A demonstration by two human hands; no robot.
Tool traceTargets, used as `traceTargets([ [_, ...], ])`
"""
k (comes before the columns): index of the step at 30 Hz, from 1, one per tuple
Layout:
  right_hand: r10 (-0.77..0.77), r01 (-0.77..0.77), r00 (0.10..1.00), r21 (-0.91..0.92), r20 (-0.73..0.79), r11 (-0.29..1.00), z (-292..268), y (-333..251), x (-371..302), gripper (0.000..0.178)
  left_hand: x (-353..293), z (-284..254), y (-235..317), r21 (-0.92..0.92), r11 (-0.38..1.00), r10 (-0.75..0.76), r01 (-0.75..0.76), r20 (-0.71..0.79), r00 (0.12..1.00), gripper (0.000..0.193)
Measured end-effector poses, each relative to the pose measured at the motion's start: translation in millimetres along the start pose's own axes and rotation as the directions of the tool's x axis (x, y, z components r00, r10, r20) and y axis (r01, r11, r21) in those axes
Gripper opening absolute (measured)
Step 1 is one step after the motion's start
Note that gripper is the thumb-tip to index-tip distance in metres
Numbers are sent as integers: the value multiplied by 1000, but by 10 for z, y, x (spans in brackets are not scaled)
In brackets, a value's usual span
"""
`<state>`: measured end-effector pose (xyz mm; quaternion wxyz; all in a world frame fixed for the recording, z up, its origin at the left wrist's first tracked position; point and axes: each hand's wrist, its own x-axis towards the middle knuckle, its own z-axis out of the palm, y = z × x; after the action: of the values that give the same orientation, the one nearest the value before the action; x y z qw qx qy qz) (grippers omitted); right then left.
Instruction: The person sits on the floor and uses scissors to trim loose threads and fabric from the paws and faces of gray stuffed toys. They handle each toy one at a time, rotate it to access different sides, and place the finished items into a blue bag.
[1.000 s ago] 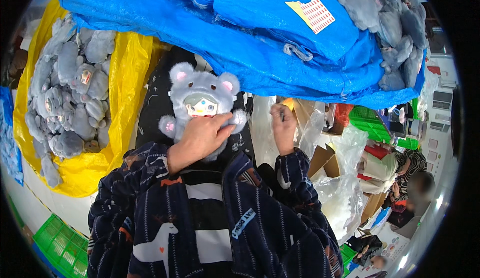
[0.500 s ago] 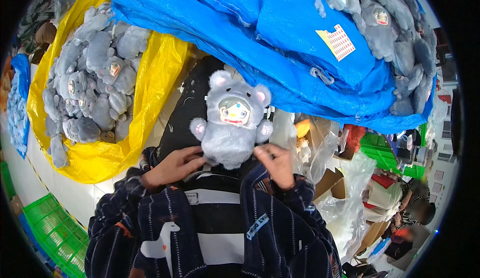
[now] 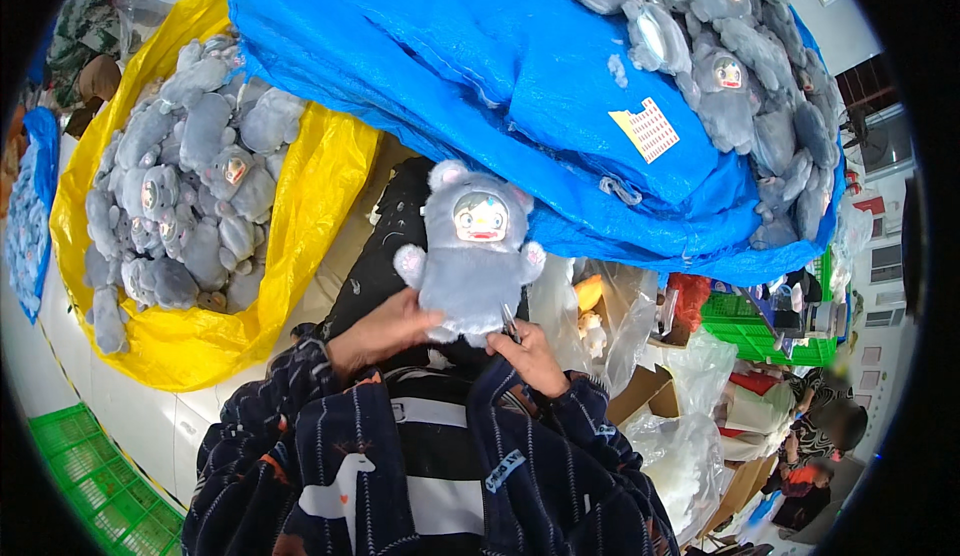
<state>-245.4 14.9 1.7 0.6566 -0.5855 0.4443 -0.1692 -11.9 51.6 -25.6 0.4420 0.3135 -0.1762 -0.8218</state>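
A grey plush doll with a pale printed face stands upright in front of me over my dark lap. My left hand grips its lower left side. My right hand is at its lower right edge and holds a small thin metal tool against the fabric. Both forearms, in dark blue patterned sleeves, come up from the lower edge.
A yellow bag full of the same grey dolls lies at my left. A large blue bag with more dolls spilling from its right end fills the top. Clear plastic bags, cardboard boxes and green crates crowd the right, where another person sits.
The doll has shifted slightly lower and right in view. My left hand has moved up onto its lower side, and my right hand has settled at its bottom edge with the tool.
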Motion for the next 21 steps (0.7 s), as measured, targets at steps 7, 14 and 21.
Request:
traceTargets([
  [7, -161, 168, 986, -340, 50, 925, -31, 42, -31, 19, 284, 157, 18, -107, 984, 123, -141, -154, 980, 42],
  [14, -269, 203, 874, -197, -406, 959, -391, -588, -16, 23, 135, 127, 24, 72, 982, 183, -174, -144, 973, 42],
  [21, -323, 307, 883, -103, -342, 946, -159, -764, 132, 23, -252, 324, 705, 412, 816, 356, -405, 193, 914, 53],
])
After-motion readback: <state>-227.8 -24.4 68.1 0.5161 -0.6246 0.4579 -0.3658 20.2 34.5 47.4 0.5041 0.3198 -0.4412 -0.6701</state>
